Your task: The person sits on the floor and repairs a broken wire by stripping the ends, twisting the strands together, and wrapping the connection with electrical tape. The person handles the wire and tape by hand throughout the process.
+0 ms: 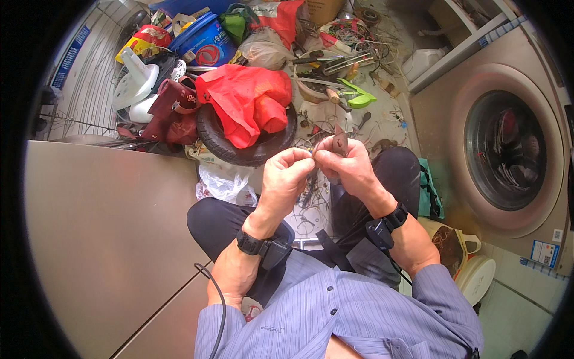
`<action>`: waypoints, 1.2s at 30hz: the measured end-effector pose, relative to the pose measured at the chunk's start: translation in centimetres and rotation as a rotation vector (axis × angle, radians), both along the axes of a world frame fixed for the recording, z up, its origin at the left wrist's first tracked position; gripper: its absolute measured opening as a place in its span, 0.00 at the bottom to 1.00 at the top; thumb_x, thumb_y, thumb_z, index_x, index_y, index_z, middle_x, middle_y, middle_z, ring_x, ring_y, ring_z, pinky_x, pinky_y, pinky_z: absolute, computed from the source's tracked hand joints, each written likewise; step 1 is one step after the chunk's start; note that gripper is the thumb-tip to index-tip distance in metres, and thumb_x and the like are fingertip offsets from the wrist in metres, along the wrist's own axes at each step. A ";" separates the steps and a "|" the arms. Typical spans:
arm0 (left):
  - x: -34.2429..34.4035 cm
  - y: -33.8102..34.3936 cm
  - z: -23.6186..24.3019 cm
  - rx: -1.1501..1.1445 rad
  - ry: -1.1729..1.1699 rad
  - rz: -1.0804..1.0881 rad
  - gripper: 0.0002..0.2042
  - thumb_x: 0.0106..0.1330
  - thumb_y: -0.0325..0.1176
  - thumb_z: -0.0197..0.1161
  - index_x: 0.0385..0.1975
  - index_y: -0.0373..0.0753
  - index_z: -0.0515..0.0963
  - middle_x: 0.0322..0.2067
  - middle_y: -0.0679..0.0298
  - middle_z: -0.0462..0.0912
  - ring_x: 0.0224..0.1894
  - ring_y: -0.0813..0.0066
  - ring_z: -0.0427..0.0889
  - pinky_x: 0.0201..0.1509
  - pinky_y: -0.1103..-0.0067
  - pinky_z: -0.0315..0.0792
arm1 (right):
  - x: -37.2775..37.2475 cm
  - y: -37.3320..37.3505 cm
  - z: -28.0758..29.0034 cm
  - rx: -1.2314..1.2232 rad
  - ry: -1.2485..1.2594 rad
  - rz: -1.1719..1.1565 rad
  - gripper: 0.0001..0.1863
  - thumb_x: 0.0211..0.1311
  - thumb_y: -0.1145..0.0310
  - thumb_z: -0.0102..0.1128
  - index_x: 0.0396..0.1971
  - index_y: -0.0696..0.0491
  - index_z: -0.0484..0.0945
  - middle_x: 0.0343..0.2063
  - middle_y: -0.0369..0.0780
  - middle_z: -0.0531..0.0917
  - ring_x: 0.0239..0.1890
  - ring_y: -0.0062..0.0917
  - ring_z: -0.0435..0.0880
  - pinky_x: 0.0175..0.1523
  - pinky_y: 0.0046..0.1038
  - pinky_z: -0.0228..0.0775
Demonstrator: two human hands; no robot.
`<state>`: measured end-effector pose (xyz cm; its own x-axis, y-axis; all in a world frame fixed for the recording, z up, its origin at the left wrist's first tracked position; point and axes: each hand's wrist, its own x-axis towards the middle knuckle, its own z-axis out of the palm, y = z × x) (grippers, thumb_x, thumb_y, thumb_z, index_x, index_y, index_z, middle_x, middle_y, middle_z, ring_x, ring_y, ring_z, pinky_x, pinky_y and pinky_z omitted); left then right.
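Ahead, at twelve o'clock, one brown piece (341,142) is held by the right hand (351,170), fingers bent; the left hand (287,176) is pinched closed, hold unclear. Two labels (545,253) are seen at three.

A small, flat, dark-brown piece (340,143) with a dark slot-like mark stands up from the right hand's grip (354,172), off the view's centre toward two o'clock, its lower part hidden.

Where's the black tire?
In the head view, the tire is left of centre in the upper half, just beyond the left hand, with a red cloth lying over it.
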<state>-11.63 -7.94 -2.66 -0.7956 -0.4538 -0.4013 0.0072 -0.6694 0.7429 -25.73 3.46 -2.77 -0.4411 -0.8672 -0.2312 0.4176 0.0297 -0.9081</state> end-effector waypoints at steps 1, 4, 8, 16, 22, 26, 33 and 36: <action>0.0 0.0 0.0 0.002 0.001 -0.007 0.03 0.69 0.24 0.65 0.40 0.35 0.81 0.18 0.77 0.72 0.15 0.91 0.62 0.18 0.88 0.56 | 0.0 0.0 0.0 0.000 -0.001 0.010 0.05 0.68 0.70 0.66 0.36 0.56 0.83 0.23 0.30 0.80 0.22 0.10 0.74 0.26 0.16 0.62; 0.2 -0.3 -0.1 0.115 0.078 -0.056 0.03 0.70 0.25 0.63 0.40 0.35 0.81 0.17 0.78 0.68 0.14 0.90 0.59 0.18 0.87 0.54 | -0.1 0.1 0.1 0.007 -0.023 0.033 0.05 0.67 0.71 0.66 0.35 0.57 0.82 0.23 0.31 0.80 0.22 0.12 0.74 0.26 0.18 0.63; 0.4 -0.5 -0.3 0.275 0.194 -0.103 0.03 0.72 0.26 0.61 0.41 0.36 0.80 0.15 0.79 0.61 0.13 0.89 0.55 0.17 0.87 0.51 | -0.2 -0.1 0.1 -0.046 -0.136 0.033 0.04 0.67 0.73 0.65 0.34 0.57 0.81 0.24 0.32 0.80 0.22 0.14 0.73 0.27 0.19 0.62; 0.1 -0.2 -0.6 0.322 0.236 -0.123 0.03 0.73 0.27 0.61 0.42 0.36 0.79 0.15 0.79 0.60 0.13 0.89 0.54 0.17 0.86 0.51 | 0.0 0.0 -0.3 -0.109 -0.220 0.000 0.04 0.67 0.71 0.66 0.35 0.54 0.81 0.24 0.30 0.79 0.22 0.12 0.74 0.27 0.18 0.63; 0.3 -0.3 0.4 -0.175 -0.009 -0.058 0.05 0.71 0.28 0.67 0.41 0.34 0.83 0.22 0.75 0.77 0.22 0.90 0.70 0.25 0.87 0.63 | -0.1 -0.1 -0.3 -0.019 -0.083 0.011 0.05 0.65 0.70 0.67 0.34 0.55 0.80 0.22 0.29 0.77 0.21 0.12 0.72 0.26 0.18 0.60; 0.5 -0.5 0.9 -0.672 -0.121 -0.049 0.05 0.67 0.27 0.69 0.36 0.31 0.85 0.29 0.68 0.85 0.31 0.86 0.81 0.35 0.83 0.75 | -0.4 0.1 -0.4 0.071 0.042 0.034 0.05 0.63 0.71 0.69 0.32 0.55 0.81 0.21 0.29 0.77 0.21 0.11 0.71 0.26 0.18 0.58; 0.5 -0.1 0.0 -1.077 -0.146 -0.029 0.03 0.64 0.25 0.69 0.33 0.32 0.84 0.29 0.72 0.81 0.31 0.87 0.79 0.35 0.85 0.72 | -0.5 0.3 -0.8 0.173 0.213 0.096 0.05 0.62 0.70 0.69 0.32 0.55 0.83 0.25 0.27 0.80 0.28 0.09 0.73 0.31 0.19 0.65; 0.5 -0.1 -0.4 -0.896 -0.119 0.017 0.02 0.64 0.24 0.68 0.33 0.33 0.83 0.29 0.71 0.82 0.30 0.86 0.78 0.35 0.85 0.71 | -0.1 0.0 -0.8 0.137 0.162 0.095 0.05 0.62 0.70 0.69 0.32 0.56 0.83 0.25 0.27 0.80 0.28 0.10 0.73 0.31 0.19 0.65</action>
